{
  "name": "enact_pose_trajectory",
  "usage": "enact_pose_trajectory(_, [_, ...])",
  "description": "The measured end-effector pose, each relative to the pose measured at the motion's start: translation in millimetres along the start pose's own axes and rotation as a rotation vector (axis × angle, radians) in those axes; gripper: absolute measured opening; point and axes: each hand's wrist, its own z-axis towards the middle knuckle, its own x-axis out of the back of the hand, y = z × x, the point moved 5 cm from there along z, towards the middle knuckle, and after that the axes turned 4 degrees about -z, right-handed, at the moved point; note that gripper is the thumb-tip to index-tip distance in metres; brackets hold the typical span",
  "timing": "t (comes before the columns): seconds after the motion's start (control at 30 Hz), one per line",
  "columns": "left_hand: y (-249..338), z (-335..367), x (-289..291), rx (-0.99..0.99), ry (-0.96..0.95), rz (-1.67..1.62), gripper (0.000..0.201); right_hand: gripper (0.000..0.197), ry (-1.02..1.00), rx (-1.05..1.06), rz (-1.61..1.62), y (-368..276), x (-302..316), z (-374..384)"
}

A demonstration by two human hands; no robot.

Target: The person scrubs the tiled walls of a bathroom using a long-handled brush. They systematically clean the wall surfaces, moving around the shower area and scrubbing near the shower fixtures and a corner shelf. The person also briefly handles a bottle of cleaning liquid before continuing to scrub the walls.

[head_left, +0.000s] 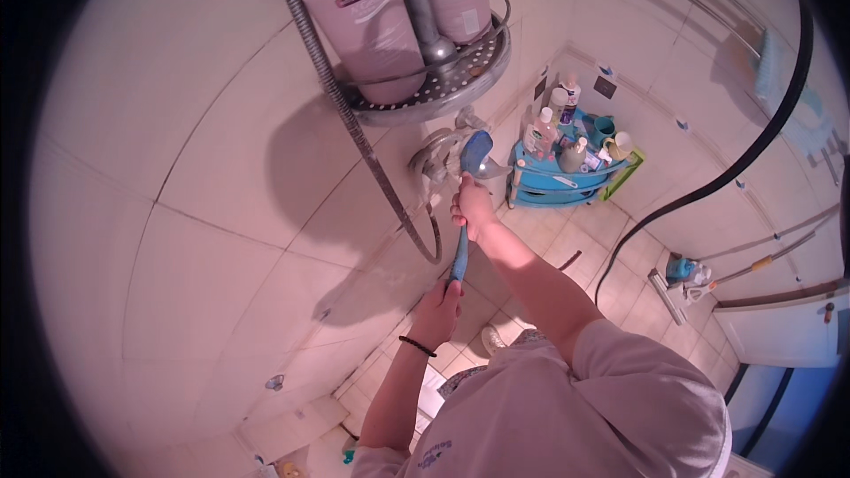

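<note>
The blue brush [459, 255] is in both hands, below the front edge of the metal shelf [363, 117]. The fingers of the left hand [436, 308] are wrapped round the lower end of the handle; those of the right hand [474, 205] hold it just under the head. This head is in front of the shower tap [434, 157]; I cannot tell if they touch. On the shelf, the pink bottle [372, 31] toward the left edge has a printed label with purple and white writing. Dark letters are also on the shirt [567, 407], near its lower edge in view.
</note>
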Motion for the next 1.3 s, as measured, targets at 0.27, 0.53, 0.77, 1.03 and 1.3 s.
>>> enact_pose_trajectory(0.27, [-67.6,-34.2,40.5,0.332,-0.277,-0.764,0.033,0.040,0.276,0.181,-0.421,62.4,-27.9,-22.5])
enact_pose_trajectory(0.53, [-52.7,-6.7,-4.8,0.354,-0.681,-1.200,0.038,0.040,0.350,0.441,-0.755,31.3,-3.7,21.7])
enact_pose_trajectory(0.77, [-102.4,-16.4,46.0,-0.077,0.098,-0.030,0.029,0.042,0.290,0.247,-0.534,57.9,-8.7,-33.7])
enact_pose_trajectory(1.03, [-91.3,0.3,64.0,-0.149,0.110,0.117,0.037,0.042,0.358,0.323,-0.514,50.8,-19.5,-15.4])
enact_pose_trajectory(1.3, [-81.0,-17.2,26.8,0.307,-0.369,-0.969,0.042,0.035,0.232,0.305,-0.665,42.0,-43.9,-21.0])
